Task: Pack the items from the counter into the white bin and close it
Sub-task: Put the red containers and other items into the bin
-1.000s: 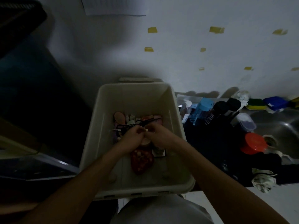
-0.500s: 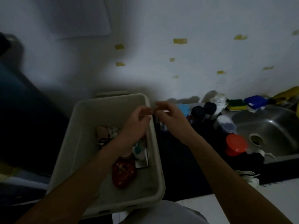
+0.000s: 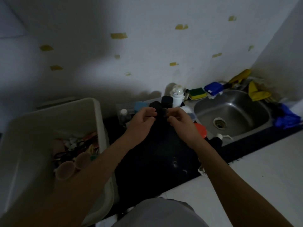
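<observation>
The white bin (image 3: 98, 115) stands open at the left with several small items inside, among them two pink round pads (image 3: 72, 164) and dark glasses. Both hands are over the dark counter (image 3: 155, 161) to the bin's right. My left hand (image 3: 141, 123) and my right hand (image 3: 182, 124) face each other with curled fingers, right beside two black-capped bottles (image 3: 155, 105). The dim light hides whether either hand grips a bottle. A small clear bottle (image 3: 123, 114), a blue item (image 3: 139, 105) and a white pump bottle (image 3: 177, 95) stand close by.
A steel sink (image 3: 232, 115) lies to the right, with a sponge (image 3: 197, 93), a blue pack (image 3: 213, 87), yellow gloves (image 3: 255, 90) and a blue cloth (image 3: 285, 117) around it. An orange lid (image 3: 200, 131) sits by the sink's left edge. The wall runs close behind.
Both hands have left the bin and moved right over the counter to the black-capped bottles. The view has swung right, bringing the whole sink into sight.
</observation>
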Demonstrator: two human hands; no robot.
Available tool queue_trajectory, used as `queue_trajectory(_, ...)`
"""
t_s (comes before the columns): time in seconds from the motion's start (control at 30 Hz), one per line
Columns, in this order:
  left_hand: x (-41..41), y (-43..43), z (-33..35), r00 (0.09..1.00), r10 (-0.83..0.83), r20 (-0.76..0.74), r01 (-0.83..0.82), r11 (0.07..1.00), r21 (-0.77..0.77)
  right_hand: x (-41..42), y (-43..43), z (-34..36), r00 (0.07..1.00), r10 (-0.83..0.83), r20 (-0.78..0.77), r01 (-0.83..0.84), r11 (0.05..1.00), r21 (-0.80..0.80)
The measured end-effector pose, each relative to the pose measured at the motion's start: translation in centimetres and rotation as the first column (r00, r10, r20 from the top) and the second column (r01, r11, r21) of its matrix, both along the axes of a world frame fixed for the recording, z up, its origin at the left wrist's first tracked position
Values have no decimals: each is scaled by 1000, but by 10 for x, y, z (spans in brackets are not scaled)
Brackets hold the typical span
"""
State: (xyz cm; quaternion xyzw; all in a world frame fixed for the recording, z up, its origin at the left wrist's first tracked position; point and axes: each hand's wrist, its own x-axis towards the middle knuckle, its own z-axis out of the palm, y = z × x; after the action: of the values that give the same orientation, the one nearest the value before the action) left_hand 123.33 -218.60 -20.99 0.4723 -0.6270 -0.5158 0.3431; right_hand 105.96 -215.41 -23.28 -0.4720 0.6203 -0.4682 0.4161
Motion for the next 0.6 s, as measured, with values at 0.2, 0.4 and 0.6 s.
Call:
queue_trajectory(0.2, -66, 1, -33, 1000, 20, 23, -23, 995, 100, -64, 13, -48, 989, -84, -126, 94, 993, 77)
queue_trajectory(0.4, -108, 5, -71, 998, -20, 65, 7, 980, 199, -105, 15, -86, 957, -31, -288, 64, 992, 106)
queue_trajectory(0.6, -133, 10, -98, 994, -35, 106, 2, 955, 298, -134, 6, -117, 872, -44, -488, 159, 968, 196)
